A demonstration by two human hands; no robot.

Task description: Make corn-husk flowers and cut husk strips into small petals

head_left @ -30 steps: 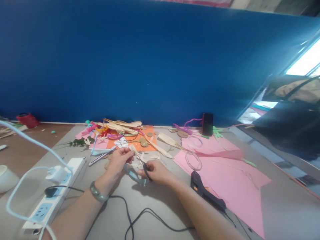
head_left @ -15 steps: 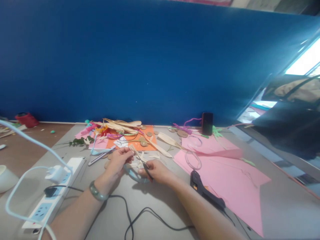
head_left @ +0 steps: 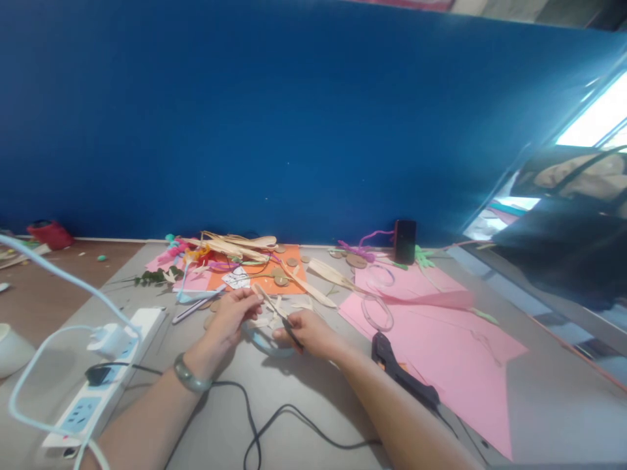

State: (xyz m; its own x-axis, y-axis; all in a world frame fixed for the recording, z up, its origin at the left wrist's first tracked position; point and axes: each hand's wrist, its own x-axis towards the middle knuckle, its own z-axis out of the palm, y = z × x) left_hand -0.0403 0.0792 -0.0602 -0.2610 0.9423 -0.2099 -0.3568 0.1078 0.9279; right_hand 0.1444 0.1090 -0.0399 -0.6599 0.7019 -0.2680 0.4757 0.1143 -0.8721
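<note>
My right hand [head_left: 309, 333] is closed round a pair of scissors [head_left: 292, 331] with dark blades, which slant up and left. My left hand [head_left: 235, 311] pinches a pale, straw-coloured strip [head_left: 259, 291] that meets the blade tips. Whether the blades are parted is too small to make out. Below the hands lies a light blue band [head_left: 267, 344], partly hidden by the fingers. Pale cut scraps [head_left: 264, 321] are scattered between the two hands, and more scraps [head_left: 304, 305] lie just beyond.
A black glue gun [head_left: 399, 372] rests on pink paper [head_left: 465, 346] at the right. A power strip [head_left: 105, 385] with plugs lies at the left, and a black cable [head_left: 294, 418] crosses in front. Straw bundles [head_left: 235, 246], orange paper [head_left: 296, 253] and a phone [head_left: 405, 241] sit along the blue partition.
The scissors and my right hand have shifted very slightly; the left hand keeps its pinch on the strip. The whole view has drifted a little.
</note>
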